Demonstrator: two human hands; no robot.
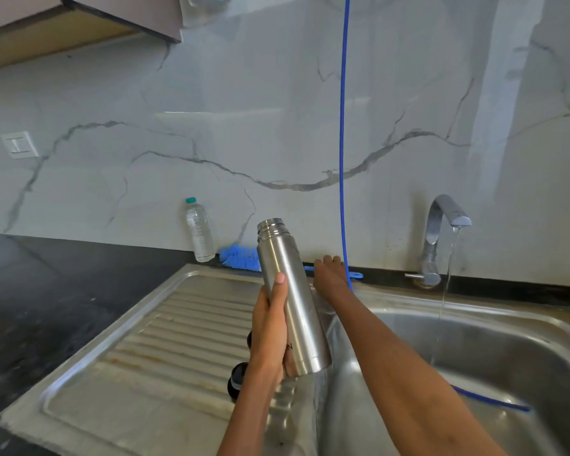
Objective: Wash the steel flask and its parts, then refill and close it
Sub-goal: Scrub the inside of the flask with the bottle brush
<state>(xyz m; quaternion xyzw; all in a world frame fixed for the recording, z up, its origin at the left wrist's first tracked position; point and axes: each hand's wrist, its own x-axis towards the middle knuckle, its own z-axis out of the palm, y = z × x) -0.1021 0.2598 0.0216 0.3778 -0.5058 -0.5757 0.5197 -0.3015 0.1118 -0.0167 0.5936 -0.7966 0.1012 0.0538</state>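
Note:
My left hand (pixel 269 327) grips the open steel flask (pixel 293 301) around its lower half and holds it tilted above the seam between drainboard and basin, mouth up and uncapped. My right hand (pixel 329 274) reaches behind the flask to the back ledge, where its fingers curl over the handle of the blue bottle brush (pixel 239 256). The brush lies along the wall with its bristles to the left. Two black flask parts (pixel 239 378) lie on the drainboard (pixel 145 350), partly hidden by my left wrist.
The tap (pixel 441 218) at the back right runs a thin stream into the steel basin (pixel 494 350). A blue hose (pixel 343 126) hangs down the marble wall and into the basin. A clear plastic water bottle (pixel 198 232) stands by the wall. Black countertop (pixel 46 291) lies left.

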